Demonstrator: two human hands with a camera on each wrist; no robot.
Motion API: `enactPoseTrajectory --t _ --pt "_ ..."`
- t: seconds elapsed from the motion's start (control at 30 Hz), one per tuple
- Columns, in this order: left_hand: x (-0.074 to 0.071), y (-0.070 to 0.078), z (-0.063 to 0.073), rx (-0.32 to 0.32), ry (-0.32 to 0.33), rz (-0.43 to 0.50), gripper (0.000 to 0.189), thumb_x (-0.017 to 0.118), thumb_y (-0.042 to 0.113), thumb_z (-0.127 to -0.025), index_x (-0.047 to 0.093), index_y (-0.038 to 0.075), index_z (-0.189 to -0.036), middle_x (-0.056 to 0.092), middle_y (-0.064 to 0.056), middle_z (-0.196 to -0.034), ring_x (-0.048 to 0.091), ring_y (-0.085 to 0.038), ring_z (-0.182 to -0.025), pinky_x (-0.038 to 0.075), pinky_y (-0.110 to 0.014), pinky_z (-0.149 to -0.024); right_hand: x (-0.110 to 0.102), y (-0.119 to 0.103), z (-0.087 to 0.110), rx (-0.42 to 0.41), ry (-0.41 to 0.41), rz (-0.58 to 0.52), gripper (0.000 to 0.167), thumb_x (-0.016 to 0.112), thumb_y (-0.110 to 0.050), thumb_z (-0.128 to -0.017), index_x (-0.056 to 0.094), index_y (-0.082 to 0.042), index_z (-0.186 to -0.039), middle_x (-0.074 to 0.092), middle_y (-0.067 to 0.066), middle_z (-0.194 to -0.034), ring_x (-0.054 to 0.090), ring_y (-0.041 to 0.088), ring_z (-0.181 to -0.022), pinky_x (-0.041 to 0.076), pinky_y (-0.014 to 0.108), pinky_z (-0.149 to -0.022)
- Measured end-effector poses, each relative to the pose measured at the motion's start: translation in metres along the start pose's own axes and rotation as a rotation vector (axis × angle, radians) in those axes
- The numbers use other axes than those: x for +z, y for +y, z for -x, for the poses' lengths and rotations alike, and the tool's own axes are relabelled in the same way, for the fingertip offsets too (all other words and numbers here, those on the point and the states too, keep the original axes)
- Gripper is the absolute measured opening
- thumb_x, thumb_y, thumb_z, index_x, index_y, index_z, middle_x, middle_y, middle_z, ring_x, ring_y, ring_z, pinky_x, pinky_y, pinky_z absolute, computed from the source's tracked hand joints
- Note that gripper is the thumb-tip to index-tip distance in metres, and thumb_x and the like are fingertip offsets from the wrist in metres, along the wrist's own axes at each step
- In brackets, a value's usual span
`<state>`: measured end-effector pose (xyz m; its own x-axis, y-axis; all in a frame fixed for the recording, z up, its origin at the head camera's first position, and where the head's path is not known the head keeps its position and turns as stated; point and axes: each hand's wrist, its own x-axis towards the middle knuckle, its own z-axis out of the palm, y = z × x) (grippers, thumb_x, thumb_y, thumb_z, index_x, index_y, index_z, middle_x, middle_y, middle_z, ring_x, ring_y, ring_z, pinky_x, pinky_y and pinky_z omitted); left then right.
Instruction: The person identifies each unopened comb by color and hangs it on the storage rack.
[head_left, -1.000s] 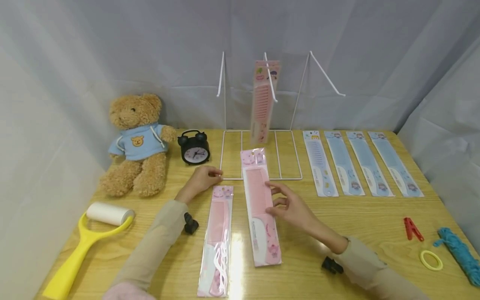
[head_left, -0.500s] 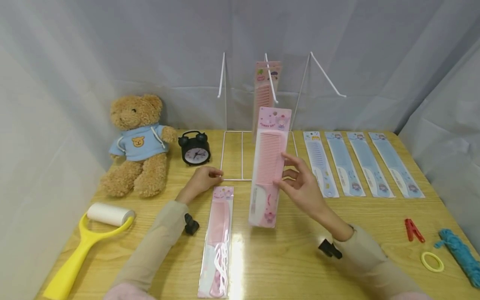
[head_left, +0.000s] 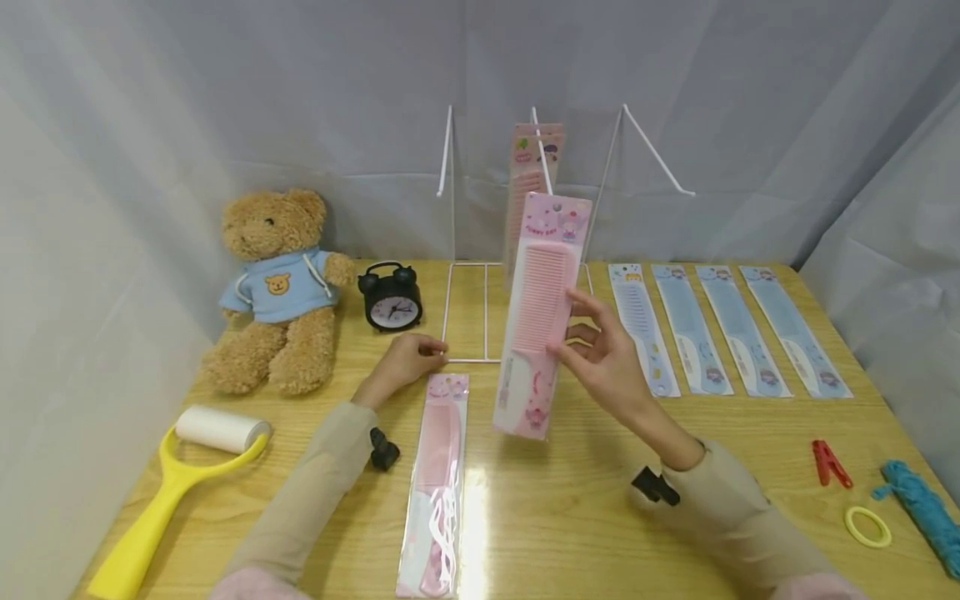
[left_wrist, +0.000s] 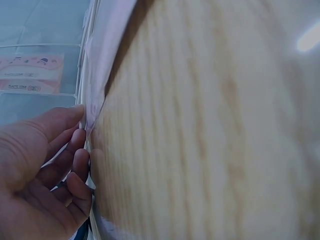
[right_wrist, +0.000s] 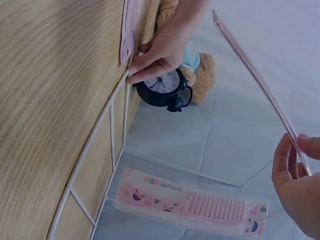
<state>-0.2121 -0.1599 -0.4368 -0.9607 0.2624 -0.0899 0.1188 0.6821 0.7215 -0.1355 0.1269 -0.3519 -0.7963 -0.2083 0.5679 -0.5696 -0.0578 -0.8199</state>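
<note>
My right hand (head_left: 611, 358) pinches a packaged pink comb (head_left: 542, 300) by its right edge, holding it raised and slightly tilted. The card's punched hole is just below the tip of the rack's middle hook; whether they touch I cannot tell. My left hand (head_left: 405, 362) pinches the front left corner of the white wire rack (head_left: 467, 361); in the left wrist view its thumb (left_wrist: 67, 117) and fingertips meet at the wire. Pink packaged combs (right_wrist: 200, 205) hang on the middle hook, partly hidden behind the held one. Another packaged pink comb (head_left: 438, 450) lies near my left hand.
Several packaged blue combs (head_left: 693, 329) lie in a row at right. A black alarm clock (head_left: 392, 300) and a teddy bear (head_left: 277, 283) are at left, with a yellow-handled roller (head_left: 168, 483). A red clip (head_left: 831, 463), yellow ring (head_left: 867, 527) and blue cord (head_left: 922, 512) lie at far right.
My right hand has lifted the packaged pink comb from low over the table, up and slightly right, to the middle hook's tip. The left hand has stayed on the rack's corner.
</note>
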Motion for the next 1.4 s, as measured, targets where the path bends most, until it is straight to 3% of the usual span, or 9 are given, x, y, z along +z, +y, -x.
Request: enactPoseTrajectory --t 0.23,0.5,0.97,1.4 --pt "0.001 -0.002 -0.003 0.014 0.006 0.0 0.024 0.065 0.01 -0.088 0.068 -0.004 -0.108 0.069 -0.018 -0.101 0.062 -0.027 -0.095 0.05 -0.04 -0.088 -0.001 0.003 -0.004 0.044 0.019 0.003 0.065 0.057 0.026 -0.076 0.033 0.013 -0.135 0.051 -0.002 -0.116 0.06 0.006 -0.087 0.054 0.021 -0.077" --pt "0.001 -0.003 -0.002 0.016 0.004 0.0 0.025 0.065 0.01 -0.088 0.068 -0.004 -0.108 0.068 -0.018 -0.102 0.062 -0.028 -0.096 0.049 -0.041 -0.089 0.0 0.014 -0.021 0.109 0.029 0.029 0.064 0.059 0.022 -0.08 0.035 0.009 -0.138 0.05 0.022 -0.113 0.061 0.005 -0.083 0.055 0.021 -0.076" --pt "0.002 -0.005 -0.003 0.033 0.012 -0.006 0.024 0.066 0.01 -0.087 0.069 -0.005 -0.106 0.069 -0.017 -0.097 0.062 -0.026 -0.092 0.05 -0.04 -0.085 -0.004 0.042 -0.064 0.122 0.053 0.088 0.064 0.063 0.017 -0.081 0.037 0.006 -0.138 0.05 0.022 -0.112 0.059 0.003 -0.078 0.055 0.021 -0.077" --pt "0.001 -0.003 -0.002 0.028 0.012 -0.018 0.025 0.066 0.01 -0.088 0.069 -0.005 -0.107 0.069 -0.018 -0.099 0.062 -0.028 -0.094 0.05 -0.041 -0.087 -0.014 0.064 -0.082 0.118 0.052 0.129 0.059 0.06 0.017 -0.083 0.038 0.005 -0.136 0.047 0.024 -0.118 0.059 0.007 -0.086 0.052 0.017 -0.076"
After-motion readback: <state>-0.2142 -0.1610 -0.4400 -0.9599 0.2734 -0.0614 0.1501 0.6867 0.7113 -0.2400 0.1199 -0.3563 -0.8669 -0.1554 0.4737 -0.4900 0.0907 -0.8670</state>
